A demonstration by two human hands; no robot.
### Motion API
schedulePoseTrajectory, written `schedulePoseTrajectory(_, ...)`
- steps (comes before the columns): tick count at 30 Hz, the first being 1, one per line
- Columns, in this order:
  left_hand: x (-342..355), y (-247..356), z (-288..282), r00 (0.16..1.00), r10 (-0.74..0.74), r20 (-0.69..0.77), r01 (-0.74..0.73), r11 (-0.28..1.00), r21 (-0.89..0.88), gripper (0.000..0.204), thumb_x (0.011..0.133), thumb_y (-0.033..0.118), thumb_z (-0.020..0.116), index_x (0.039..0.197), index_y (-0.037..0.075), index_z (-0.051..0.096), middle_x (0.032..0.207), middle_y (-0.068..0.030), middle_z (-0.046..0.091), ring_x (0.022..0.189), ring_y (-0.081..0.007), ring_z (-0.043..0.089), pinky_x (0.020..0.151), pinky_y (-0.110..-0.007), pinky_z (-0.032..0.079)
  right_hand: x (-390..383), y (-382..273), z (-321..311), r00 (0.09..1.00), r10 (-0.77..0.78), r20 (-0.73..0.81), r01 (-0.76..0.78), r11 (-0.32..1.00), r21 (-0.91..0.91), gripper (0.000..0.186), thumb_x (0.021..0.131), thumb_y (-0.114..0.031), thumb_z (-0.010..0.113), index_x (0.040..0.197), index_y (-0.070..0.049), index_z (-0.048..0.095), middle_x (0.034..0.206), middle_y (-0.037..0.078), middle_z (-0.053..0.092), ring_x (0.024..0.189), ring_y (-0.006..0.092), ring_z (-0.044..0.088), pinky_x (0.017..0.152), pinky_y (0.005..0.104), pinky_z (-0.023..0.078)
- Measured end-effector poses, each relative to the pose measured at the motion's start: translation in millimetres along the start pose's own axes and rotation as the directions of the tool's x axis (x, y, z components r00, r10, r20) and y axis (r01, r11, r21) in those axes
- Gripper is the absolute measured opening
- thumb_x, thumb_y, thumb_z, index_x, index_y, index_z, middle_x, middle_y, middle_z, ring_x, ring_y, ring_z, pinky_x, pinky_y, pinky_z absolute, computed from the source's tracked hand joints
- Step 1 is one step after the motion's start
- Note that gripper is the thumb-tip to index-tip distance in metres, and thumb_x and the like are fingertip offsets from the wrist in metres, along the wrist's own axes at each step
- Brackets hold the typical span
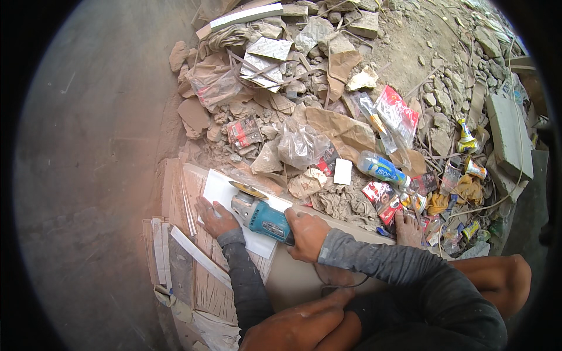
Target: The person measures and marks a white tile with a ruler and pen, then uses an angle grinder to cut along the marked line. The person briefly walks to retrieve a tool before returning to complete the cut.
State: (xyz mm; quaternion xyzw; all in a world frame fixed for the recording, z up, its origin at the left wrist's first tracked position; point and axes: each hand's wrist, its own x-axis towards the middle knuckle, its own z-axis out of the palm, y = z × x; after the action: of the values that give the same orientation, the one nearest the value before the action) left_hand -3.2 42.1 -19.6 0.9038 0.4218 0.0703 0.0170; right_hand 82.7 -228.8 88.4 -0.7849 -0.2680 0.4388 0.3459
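Beyond, litter-strewn rubble heap (pixel 448 96). Nearer, beige slab (pixel 290 275) under white tile (pixel 257 243). Over tile, teal angle grinder (pixel 269 222), clamped by its body in right hand (pixel 307 235). At tile's left edge, left hand (pixel 219 219); cannot tell whether gripping. On grinder's head, tan disc (pixel 247 190).

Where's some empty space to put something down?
Widest is the grey floor at left, bordered by the rubble heap and the white strips. A smaller, stony dirt patch lies beyond the red packet. It's crowded around the plastic bottle and on the white tile, under the left hand and the grinder.
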Motion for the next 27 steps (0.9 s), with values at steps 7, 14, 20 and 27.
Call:
schedulePoseTrajectory(7,0.6,-0.4,1.7,1.0,-0.005,-0.005,0.005,1.0,0.0,0.057,0.109,0.035,0.036,0.16,0.008,0.037,0.165,-0.0113,0.038,0.154,-0.03,0.03,0.125,-0.058,0.015,-6.6,2.4,-2.0,1.0,0.012,0.003,-0.012,1.0,0.002,0.062,0.076,-0.016,0.078,0.123,0.007,0.044,0.099,0.033,0.066,0.093,0.0508,0.069,0.084,0.0547,0.056)
schedulePoseTrajectory(14,0.7,-1.3,1.8,1.0,0.004,-0.02,-0.004,1.0,-0.015,0.057,0.109,0.035,0.036,0.16,0.009,0.038,0.164,-0.0108,0.039,0.155,-0.0292,0.03,0.125,-0.059,0.015,-9.9,8.4,3.0,0.999,-0.021,-0.046,0.02,1.0,-0.019,0.065,0.075,-0.018,0.079,0.123,0.008,0.044,0.093,0.033,0.067,0.087,0.0509,0.069,0.078,0.0551,0.056)
schedulePoseTrajectory(20,0.5,-0.2,1.5,1.0,-0.007,-0.007,0.007,1.0,-0.004,0.057,0.109,0.036,0.036,0.16,0.009,0.037,0.165,-0.0113,0.038,0.155,-0.0293,0.03,0.125,-0.059,0.015,-9.5,6.5,0.7,1.0,-0.003,-0.015,0.003,1.0,0.004,0.06,0.074,-0.012,0.076,0.122,0.007,0.045,0.097,0.033,0.066,0.091,0.0506,0.069,0.082,0.0552,0.056)
schedulePoseTrajectory(27,0.3,-0.2,0.9,1.0,-0.01,-0.002,0.011,1.0,0.013,0.058,0.11,0.037,0.035,0.16,0.009,0.036,0.164,-0.0128,0.039,0.155,-0.0297,0.03,0.125,-0.059,0.015,-9.7,8.5,1.8,1.0,0.003,-0.008,-0.003,1.0,0.005,0.06,0.074,-0.012,0.076,0.123,0.008,0.046,0.098,0.033,0.066,0.091,0.0508,0.069,0.082,0.0553,0.056)
